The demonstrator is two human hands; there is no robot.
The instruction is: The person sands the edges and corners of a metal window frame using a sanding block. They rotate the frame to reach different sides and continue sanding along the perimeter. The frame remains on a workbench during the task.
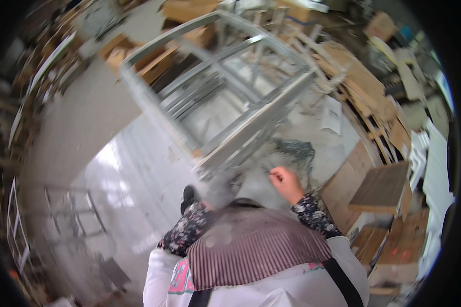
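Large frame [216, 64], one; right hand [286, 183], one

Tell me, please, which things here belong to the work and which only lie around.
Probably for the work:
large grey frame, ahead of the right grip

Probably just lying about:
cardboard boxes
white sheet
thin metal frame, floor at left

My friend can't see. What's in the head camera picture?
A person's right hand, fingers curled, in a floral sleeve, is near a grey frame with crossing bars. Wooden boards clutter the right side, and cardboard boxes sit beyond the frame.
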